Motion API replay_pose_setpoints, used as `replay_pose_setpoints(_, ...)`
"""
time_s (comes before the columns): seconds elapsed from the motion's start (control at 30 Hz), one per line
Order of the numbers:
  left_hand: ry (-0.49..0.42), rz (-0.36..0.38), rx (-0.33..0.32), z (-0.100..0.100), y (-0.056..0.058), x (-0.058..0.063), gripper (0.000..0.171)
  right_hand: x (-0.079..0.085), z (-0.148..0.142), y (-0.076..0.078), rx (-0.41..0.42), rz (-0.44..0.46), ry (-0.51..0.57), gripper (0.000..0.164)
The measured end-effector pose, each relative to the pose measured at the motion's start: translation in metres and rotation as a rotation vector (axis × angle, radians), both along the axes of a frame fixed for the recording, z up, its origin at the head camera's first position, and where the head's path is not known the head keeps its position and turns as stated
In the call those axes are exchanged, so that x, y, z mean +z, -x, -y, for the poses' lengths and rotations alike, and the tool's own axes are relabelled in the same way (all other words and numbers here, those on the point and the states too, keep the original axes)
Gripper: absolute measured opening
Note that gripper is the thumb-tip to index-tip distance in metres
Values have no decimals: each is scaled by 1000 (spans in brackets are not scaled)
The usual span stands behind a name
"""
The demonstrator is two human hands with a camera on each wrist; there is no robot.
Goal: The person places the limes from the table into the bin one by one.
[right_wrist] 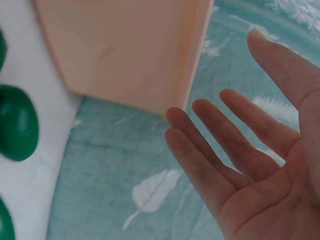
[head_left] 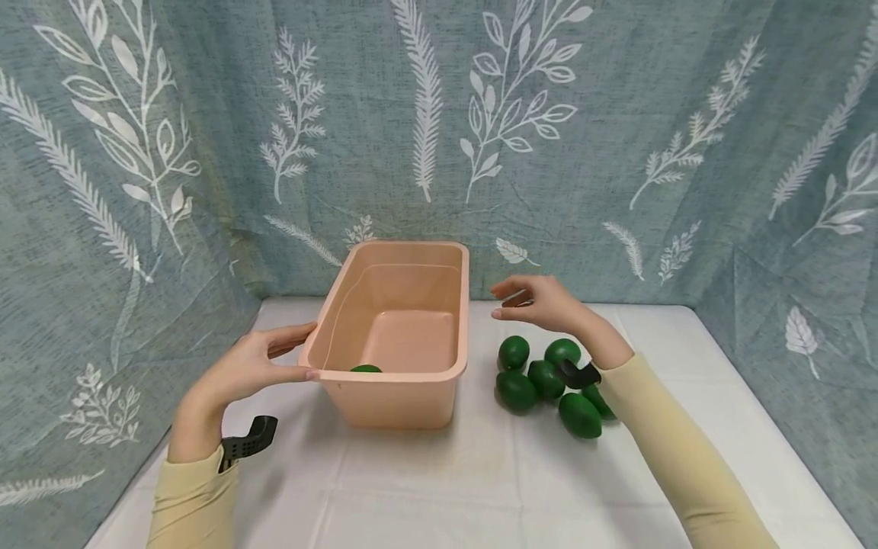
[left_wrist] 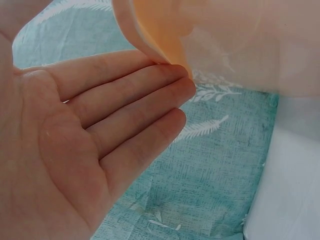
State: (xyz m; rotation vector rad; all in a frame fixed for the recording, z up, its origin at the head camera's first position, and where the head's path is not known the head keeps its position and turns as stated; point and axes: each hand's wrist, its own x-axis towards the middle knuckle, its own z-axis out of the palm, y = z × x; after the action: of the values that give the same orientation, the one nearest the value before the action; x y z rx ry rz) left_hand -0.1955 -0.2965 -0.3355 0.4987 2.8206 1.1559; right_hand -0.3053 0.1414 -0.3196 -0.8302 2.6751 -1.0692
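Note:
A peach-coloured plastic bin (head_left: pixel 401 400) stands on the white tabletop, with the top of one green oval fruit (head_left: pixel 366 369) showing inside over its front rim. My left hand (head_left: pixel 250 368) touches the bin's near left corner, thumb at the front rim and straight fingers (left_wrist: pixel 135 100) against the left side. To the right of the bin, my right hand (head_left: pixel 538 301) is raised with nothing in it, fingers (right_wrist: pixel 240 150) spread and slightly bent. Several smooth dark green oval fruits (head_left: pixel 517 390) lie in a cluster below and nearer than that hand; the right wrist partly covers them.
A blue-green curtain (head_left: pixel 384 137) with white leaf prints hangs behind the table and along both sides. The white tablecloth (head_left: pixel 425 488) spreads in front of the bin. Black straps (head_left: pixel 250 441) sit on both wrists, over pale yellow sleeves (head_left: pixel 675 450).

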Motion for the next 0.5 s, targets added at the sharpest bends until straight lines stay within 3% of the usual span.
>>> replay_pose_setpoints(0.27, -18, -8, -8, -1, -1, 0, 75, -22, -29, -11, -17, -46, 23, 47)
replay_pose_setpoints(0.5, -18, -8, -11, 0, -1, -1, 75, -44, -59, -15, -98, -30, 38, 49)
